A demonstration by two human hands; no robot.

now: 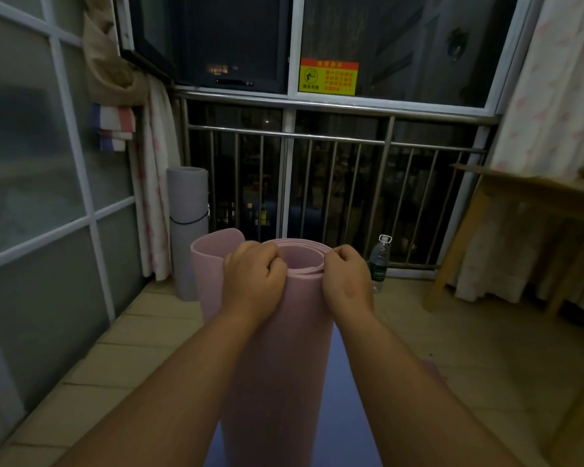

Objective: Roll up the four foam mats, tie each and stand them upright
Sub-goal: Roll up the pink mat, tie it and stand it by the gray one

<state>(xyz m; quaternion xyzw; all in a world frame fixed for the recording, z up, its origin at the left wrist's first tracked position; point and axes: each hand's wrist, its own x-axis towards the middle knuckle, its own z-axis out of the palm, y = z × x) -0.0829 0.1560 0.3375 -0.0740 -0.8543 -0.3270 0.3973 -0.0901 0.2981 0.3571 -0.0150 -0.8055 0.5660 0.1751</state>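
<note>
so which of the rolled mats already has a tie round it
The grey mat standing by the curtain: a dark band circles its middle. The pink mat gripped by both hands and the pink roll behind it show no tie.

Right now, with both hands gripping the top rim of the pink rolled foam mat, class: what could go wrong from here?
1. The pink rolled foam mat shows no tie, and its layers gape loose at the top; if the left hand or right hand lets go, it may unroll.
2. Tipping right, it could knock over the clear plastic water bottle.
3. The second pink roll stands close behind and could be pushed over.
</note>
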